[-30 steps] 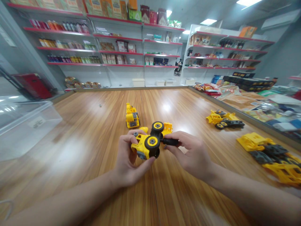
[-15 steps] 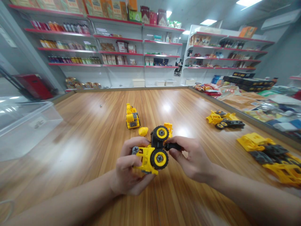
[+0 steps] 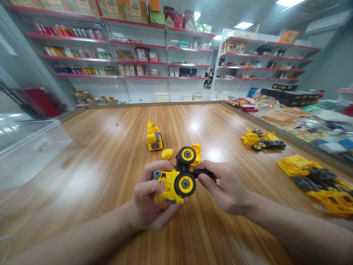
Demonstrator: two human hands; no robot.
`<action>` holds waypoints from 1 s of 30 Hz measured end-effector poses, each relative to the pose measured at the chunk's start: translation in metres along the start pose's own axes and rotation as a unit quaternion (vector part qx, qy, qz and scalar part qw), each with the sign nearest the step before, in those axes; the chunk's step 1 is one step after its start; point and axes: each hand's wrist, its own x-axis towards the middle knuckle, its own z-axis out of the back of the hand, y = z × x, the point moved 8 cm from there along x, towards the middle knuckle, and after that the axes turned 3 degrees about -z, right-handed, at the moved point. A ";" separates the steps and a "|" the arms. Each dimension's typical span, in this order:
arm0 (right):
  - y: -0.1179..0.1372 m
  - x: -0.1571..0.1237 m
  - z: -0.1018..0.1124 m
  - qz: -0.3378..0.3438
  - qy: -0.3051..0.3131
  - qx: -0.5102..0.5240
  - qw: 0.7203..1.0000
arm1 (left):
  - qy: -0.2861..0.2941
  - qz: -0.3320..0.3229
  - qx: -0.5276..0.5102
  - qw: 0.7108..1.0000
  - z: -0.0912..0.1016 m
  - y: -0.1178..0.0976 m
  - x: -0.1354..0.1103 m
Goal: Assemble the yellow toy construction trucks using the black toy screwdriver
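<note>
My left hand (image 3: 150, 198) is closed around a yellow and black toy truck (image 3: 171, 187), tipped on its side. Two of its black wheels with yellow hubs face me, each with a grey cross-slot screw in the middle. In my right hand (image 3: 224, 186) is a black-handled screwdriver (image 3: 203, 173), pinched between thumb and fingers. Its front end meets the truck's underside between the wheels; the tip is hidden. Just beyond the truck lie a yellow rounded piece (image 3: 167, 154) and a yellow toy part (image 3: 196, 154), partly covered by the wheel.
A yellow toy excavator (image 3: 154, 137) stands farther back on the wooden table (image 3: 104, 162). To the right lie partly dismantled toy vehicles (image 3: 263, 140) and yellow and black toy pieces (image 3: 317, 180). A clear plastic bin (image 3: 33, 151) sits at left. Packaged goods (image 3: 275, 114) lie beyond the right edge.
The view has shifted slightly. The truck has turned a little in my left hand, uncovering more of the yellow part behind it. Both hands keep their hold.
</note>
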 end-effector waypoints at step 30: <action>-0.044 -0.001 -0.019 -0.187 0.059 0.162 0.967 | -0.038 0.427 -0.470 0.772 -0.028 0.065 -0.032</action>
